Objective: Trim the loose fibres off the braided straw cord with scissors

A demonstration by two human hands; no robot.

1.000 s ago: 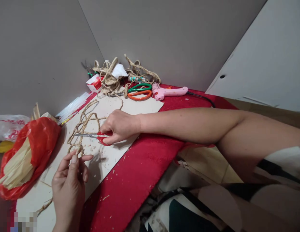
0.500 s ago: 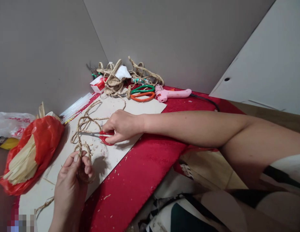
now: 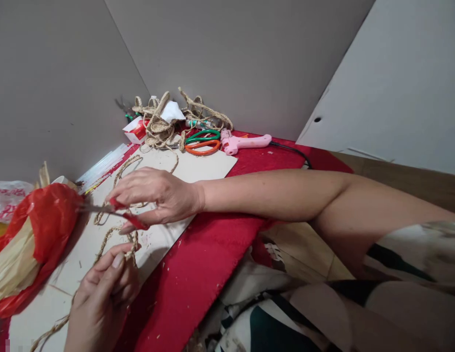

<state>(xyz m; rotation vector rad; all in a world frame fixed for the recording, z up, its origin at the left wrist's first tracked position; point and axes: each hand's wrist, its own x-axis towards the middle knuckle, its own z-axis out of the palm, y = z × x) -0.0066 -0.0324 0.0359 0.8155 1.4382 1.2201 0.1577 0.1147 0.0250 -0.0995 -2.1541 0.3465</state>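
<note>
A plush red cloth [image 3: 209, 244] spreads widest, and on it lies a flat cream-white board [image 3: 207, 167], probably there to catch cuttings. A glossy red plastic bag [image 3: 55, 215] sits over the board's left edge, gaping, likely so the pale dry husk strips [image 3: 14, 264] inside are within reach. The right hand [image 3: 157, 190] is above the board, thumb apart from the fingers, hooked on metal scissors with red handles [image 3: 139, 222]; the blades point toward the bag, and blur hides whether they are parted. The left hand [image 3: 102, 288] has thumb and forefinger pinched together on thin tan braided rope [image 3: 134, 240], over the board, apparently to steady it. Counted: one board, one bag, one pink plastic glue gun [image 3: 249, 142], two big handle loops [image 3: 203, 152], one green, one orange; the rope's turns overlap too much to count.
</note>
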